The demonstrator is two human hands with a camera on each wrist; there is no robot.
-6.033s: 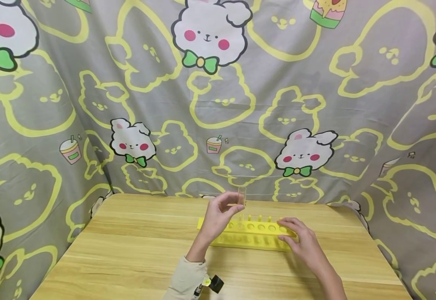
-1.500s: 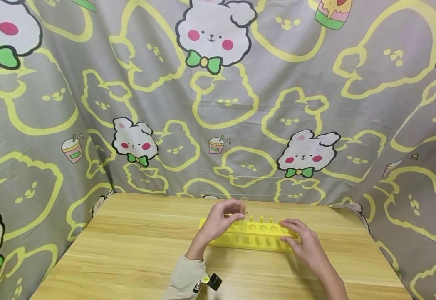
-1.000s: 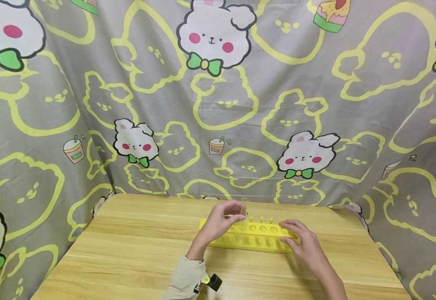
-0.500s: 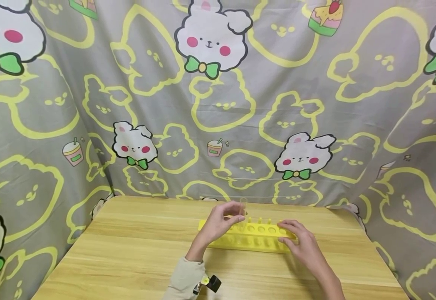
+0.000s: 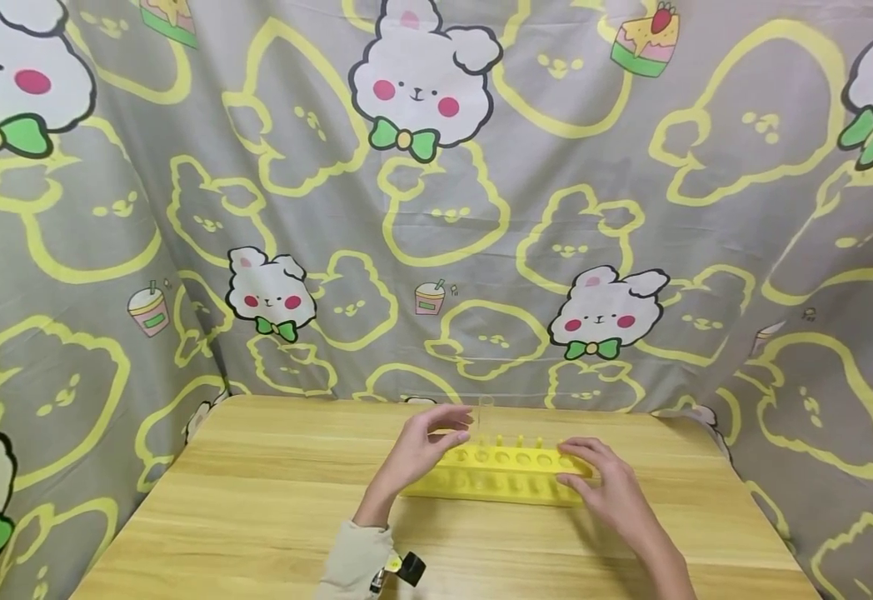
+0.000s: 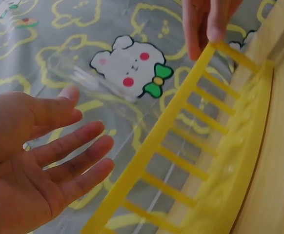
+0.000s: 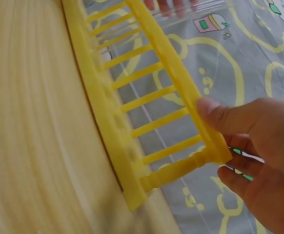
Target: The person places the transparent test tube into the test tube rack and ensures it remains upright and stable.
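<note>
A yellow test tube rack (image 5: 492, 497) with a row of round holes stands on the table. Clear and upright, a test tube (image 5: 486, 410) sits in one of its holes left of the middle, its upper part rising above the top bar. My left hand (image 5: 416, 450) is just left of the tube; in the left wrist view its fingers (image 6: 83, 161) are spread and apart from the glass. With thumb and fingers, my right hand (image 5: 607, 483) grips the right end of the rack's top bar, also seen in the right wrist view around the rack (image 7: 169, 63).
The wood-grain table (image 5: 256, 483) extends around the rack. Behind and beside it hangs a grey curtain (image 5: 316, 208) with rabbit prints. A small black device (image 5: 410, 568) is strapped at my left wrist.
The test tube was held above the rack, then lowered into a hole. My left hand has let go of it and moved left. My right hand keeps its grip on the rack.
</note>
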